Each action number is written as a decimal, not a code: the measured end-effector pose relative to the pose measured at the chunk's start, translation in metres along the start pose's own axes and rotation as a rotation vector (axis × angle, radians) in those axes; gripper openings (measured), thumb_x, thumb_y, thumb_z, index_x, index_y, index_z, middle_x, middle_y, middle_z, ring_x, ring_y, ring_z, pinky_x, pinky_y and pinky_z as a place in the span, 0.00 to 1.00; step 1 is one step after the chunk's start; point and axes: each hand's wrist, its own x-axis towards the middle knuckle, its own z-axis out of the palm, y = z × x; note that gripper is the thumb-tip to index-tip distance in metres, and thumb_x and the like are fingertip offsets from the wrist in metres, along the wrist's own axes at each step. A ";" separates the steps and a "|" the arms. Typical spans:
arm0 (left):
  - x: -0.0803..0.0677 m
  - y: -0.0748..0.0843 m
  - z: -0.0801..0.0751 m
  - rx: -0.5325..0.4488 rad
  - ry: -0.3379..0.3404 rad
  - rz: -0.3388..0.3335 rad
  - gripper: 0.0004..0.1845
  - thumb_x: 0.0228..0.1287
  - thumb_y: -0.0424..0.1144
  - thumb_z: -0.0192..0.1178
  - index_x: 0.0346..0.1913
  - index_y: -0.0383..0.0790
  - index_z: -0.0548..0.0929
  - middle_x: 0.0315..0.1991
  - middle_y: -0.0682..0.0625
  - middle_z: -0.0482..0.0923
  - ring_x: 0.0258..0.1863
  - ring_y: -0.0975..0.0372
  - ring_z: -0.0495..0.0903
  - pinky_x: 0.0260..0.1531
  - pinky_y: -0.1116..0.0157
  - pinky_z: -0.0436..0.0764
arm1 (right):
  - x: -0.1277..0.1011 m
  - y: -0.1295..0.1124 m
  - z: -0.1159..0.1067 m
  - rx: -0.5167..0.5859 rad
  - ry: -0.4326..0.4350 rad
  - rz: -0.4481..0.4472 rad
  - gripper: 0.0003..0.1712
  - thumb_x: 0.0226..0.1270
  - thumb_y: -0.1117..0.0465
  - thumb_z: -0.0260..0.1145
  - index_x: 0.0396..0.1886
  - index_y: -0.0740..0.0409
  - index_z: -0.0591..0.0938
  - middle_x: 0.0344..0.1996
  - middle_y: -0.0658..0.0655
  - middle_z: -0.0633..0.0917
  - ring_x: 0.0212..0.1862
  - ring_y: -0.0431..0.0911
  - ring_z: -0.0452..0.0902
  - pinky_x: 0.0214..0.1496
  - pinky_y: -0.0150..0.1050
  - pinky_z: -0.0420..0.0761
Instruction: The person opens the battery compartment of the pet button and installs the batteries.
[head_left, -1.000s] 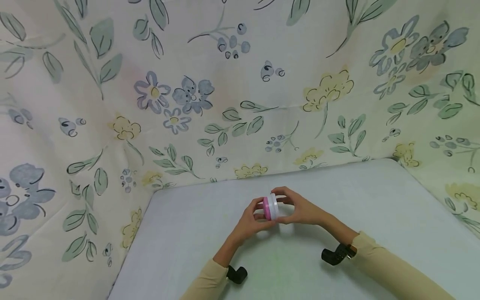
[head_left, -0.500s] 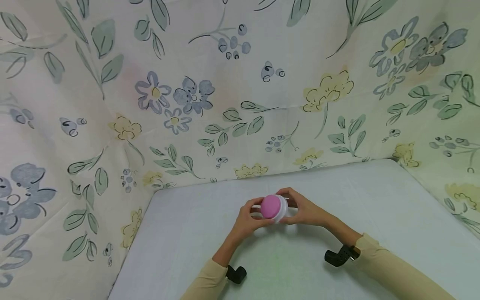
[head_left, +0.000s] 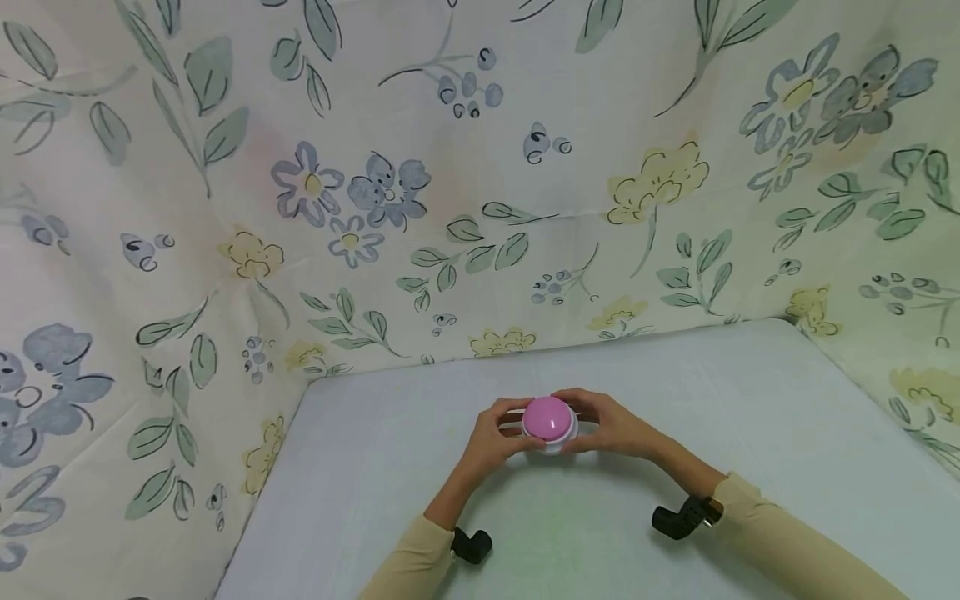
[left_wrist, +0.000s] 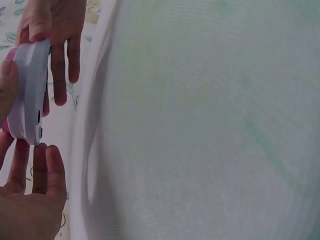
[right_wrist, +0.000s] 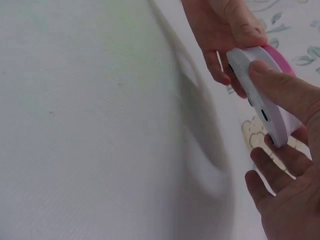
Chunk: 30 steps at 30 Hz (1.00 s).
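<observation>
Both hands hold a round white device with a pink domed top, gripped between them over the middle of the table. My left hand grips its left side, thumb at the near edge and fingers at the far edge. On the opposite side, my right hand pinches it the same way. The pink dome faces up toward the head camera. In the right wrist view, the white base shows small dark slots along its underside edge; its bottom face is mostly hidden. Some fingers of the right hand extend loosely beneath it.
A white cloth covers the table. Behind and at both sides hangs a floral curtain, meeting the table at its far edge. Black wrist cameras sit at both cuffs, below the beige sleeves.
The device has turned from edge-on, pink side left, to pink dome facing up toward the head camera. The right hand has lowered slightly with it; the left hand has stayed nearly in place.
</observation>
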 end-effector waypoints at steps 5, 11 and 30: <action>0.000 -0.002 -0.001 0.031 -0.035 -0.002 0.32 0.53 0.34 0.80 0.62 0.46 0.83 0.57 0.52 0.78 0.56 0.55 0.79 0.53 0.60 0.79 | -0.004 0.006 0.001 -0.021 0.015 0.031 0.41 0.55 0.57 0.83 0.68 0.58 0.75 0.61 0.53 0.80 0.63 0.53 0.73 0.65 0.57 0.70; 0.001 -0.002 -0.001 0.038 -0.074 -0.015 0.31 0.53 0.32 0.79 0.62 0.41 0.82 0.57 0.49 0.79 0.55 0.53 0.79 0.54 0.55 0.79 | -0.007 0.008 0.001 -0.059 0.026 0.060 0.41 0.55 0.56 0.83 0.67 0.60 0.77 0.60 0.55 0.81 0.60 0.55 0.75 0.63 0.57 0.72; 0.004 -0.006 -0.001 0.240 -0.123 -0.070 0.31 0.49 0.35 0.82 0.59 0.40 0.85 0.50 0.53 0.81 0.50 0.61 0.82 0.47 0.65 0.80 | -0.011 0.017 0.006 -0.197 0.023 0.090 0.40 0.51 0.55 0.84 0.64 0.60 0.80 0.56 0.51 0.83 0.57 0.48 0.78 0.60 0.52 0.76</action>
